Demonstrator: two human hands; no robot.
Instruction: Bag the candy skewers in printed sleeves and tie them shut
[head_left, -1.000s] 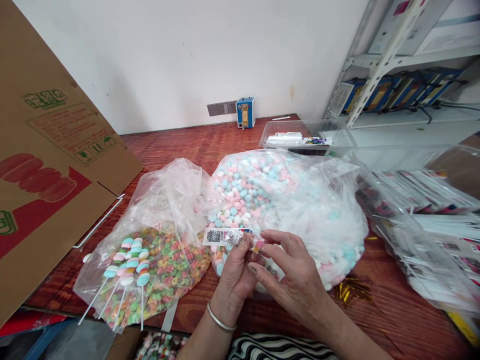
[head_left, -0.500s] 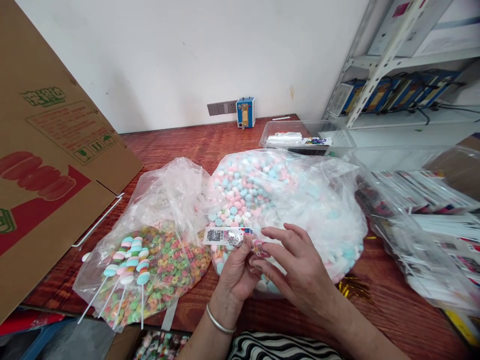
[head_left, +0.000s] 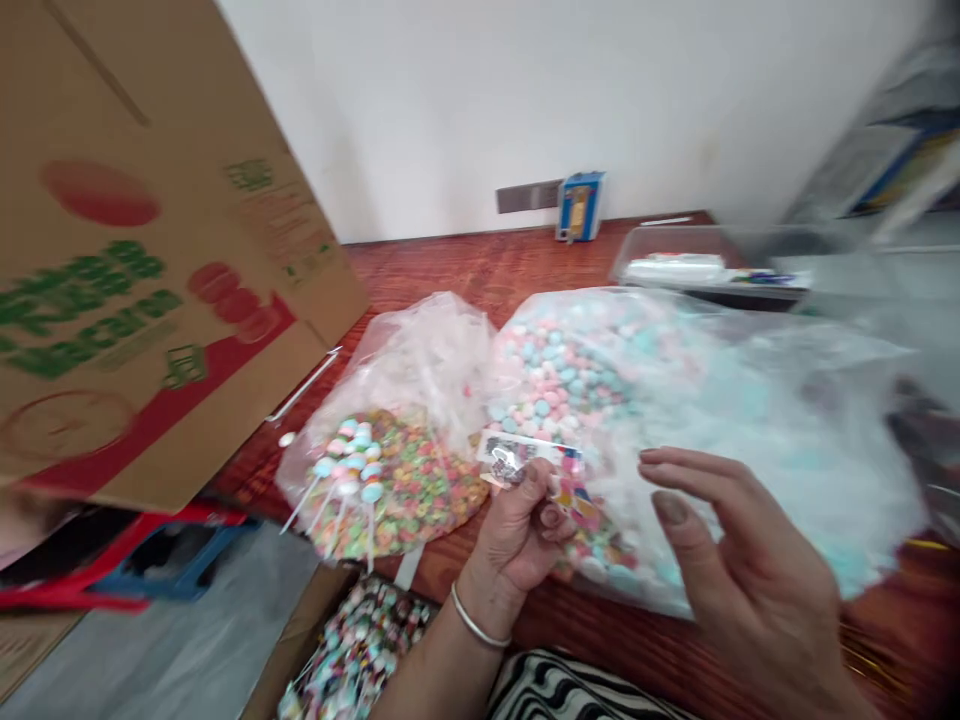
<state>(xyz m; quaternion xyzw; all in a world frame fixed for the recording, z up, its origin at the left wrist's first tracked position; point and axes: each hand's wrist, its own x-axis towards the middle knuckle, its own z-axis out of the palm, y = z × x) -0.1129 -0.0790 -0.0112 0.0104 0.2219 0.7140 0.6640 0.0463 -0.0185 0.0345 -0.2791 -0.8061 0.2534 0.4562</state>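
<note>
My left hand (head_left: 517, 535), with a silver bangle at the wrist, pinches a small printed card (head_left: 499, 455) that has coloured shapes at its right end. To the right, my right hand (head_left: 750, 570) is held apart from the card, fingers extended and nothing in them. Behind both hands lies a large clear bag of pink, blue and white round sweets (head_left: 570, 375). On the left, a clear bag of small colourful ring-shaped sweets (head_left: 431, 490) carries several sticks threaded with pastel sweets (head_left: 349, 465) on top.
A big cardboard box (head_left: 172, 330) stands at the left. Below the table edge, another box holds many wrapped colourful items (head_left: 367, 640). A clear plastic tray (head_left: 630, 250) and a blue device (head_left: 580, 207) sit towards the wall. A red and blue stool (head_left: 180, 560) is at lower left.
The view has swung left, showing more of the cardboard box and the box below the table. My right hand has come away from the card, which stays in my left hand.
</note>
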